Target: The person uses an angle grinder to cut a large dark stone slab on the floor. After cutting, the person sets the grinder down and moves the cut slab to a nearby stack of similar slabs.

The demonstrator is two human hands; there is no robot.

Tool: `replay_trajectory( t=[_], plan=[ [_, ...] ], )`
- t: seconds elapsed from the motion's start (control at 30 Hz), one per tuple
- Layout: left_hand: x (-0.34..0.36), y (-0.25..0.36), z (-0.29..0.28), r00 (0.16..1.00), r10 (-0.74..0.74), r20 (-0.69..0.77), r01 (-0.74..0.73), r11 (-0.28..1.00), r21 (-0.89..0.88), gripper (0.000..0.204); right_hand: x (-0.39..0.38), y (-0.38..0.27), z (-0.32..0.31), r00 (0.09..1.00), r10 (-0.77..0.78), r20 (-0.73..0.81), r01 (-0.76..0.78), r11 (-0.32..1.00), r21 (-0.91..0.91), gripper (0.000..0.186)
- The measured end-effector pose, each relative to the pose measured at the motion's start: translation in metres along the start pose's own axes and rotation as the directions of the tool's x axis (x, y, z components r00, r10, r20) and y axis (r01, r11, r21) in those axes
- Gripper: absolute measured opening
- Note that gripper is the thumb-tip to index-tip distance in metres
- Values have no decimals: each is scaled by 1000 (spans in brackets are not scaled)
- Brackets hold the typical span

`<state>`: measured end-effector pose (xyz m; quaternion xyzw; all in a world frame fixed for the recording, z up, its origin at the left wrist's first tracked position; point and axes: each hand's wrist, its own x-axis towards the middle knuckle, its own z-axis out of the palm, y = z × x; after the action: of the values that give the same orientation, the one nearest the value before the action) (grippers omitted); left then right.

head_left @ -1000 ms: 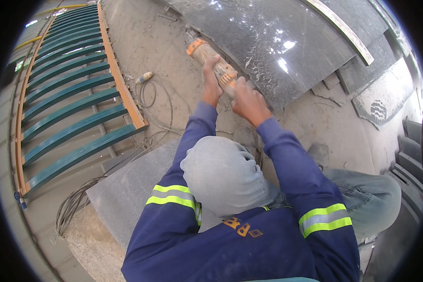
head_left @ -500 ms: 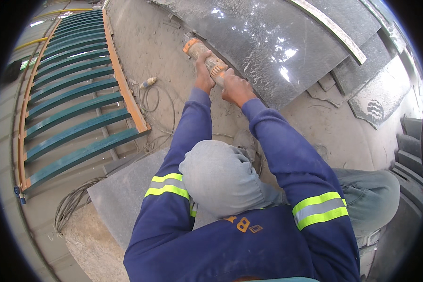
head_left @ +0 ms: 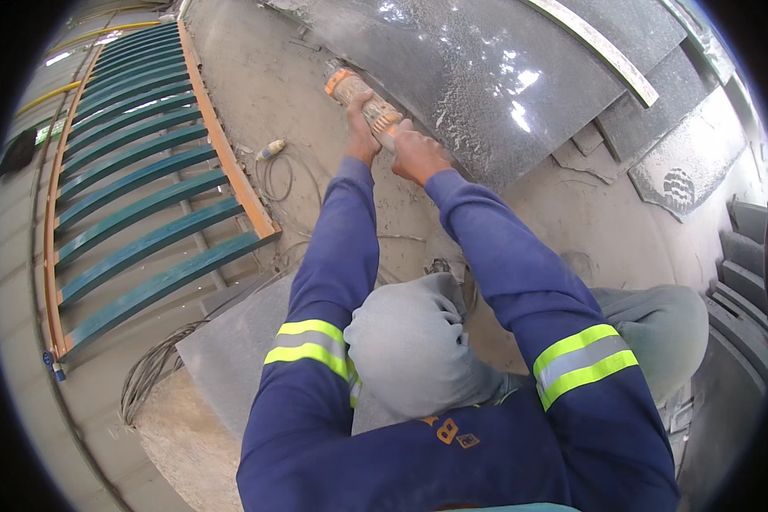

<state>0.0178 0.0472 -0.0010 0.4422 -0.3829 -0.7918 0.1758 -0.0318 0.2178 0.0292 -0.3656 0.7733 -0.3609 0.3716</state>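
A dusty cylindrical power tool (head_left: 346, 85) with orange parts lies along the edge of a wet-looking dark stone slab (head_left: 478, 77). My left hand (head_left: 360, 132) is closed round its body from the left. My right hand (head_left: 418, 155) grips the rear part, closer to me. The tool's front end points away from me at the slab's edge; its exact contact is too small to make out.
A rack of teal slats (head_left: 132, 205) with orange rails lies at the left. Cables (head_left: 141, 384) and a plug (head_left: 271, 149) lie on the dusty floor. A grey sheet (head_left: 222, 350) lies beside my knees. More slabs (head_left: 687, 154) and curved stone pieces (head_left: 738, 282) are at the right.
Both hands and the tool have shifted forward and slightly left along the slab's edge, with the grip held. The whole view has moved a little too.
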Motion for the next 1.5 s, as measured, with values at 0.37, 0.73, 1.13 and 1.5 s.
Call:
replay_trajectory(
  t=[0.37, 0.73, 1.13, 1.5],
  plan=[
    [15, -4, 6, 998, 65, -17, -66, 997, -47, 42, 14, 1, -1, 999, -4, -44, 0, 997, -84, 37],
    [-51, -33, 19, 999, 43, -10, -43, 999, -32, 38, -53, 11, 2, 999, 18, -32, -21, 994, -111, 38],
    [5, -8, 12, 995, 97, -1, -97, 992, -84, 35, 18, 9, 0, 1000, -22, -20, 19, 989, -148, 38],
    [-45, -40, 14, 996, 82, -21, -83, 996, -32, 33, -48, 15, 3, 1000, 13, -7, -14, 990, -138, 40]
  ],
)
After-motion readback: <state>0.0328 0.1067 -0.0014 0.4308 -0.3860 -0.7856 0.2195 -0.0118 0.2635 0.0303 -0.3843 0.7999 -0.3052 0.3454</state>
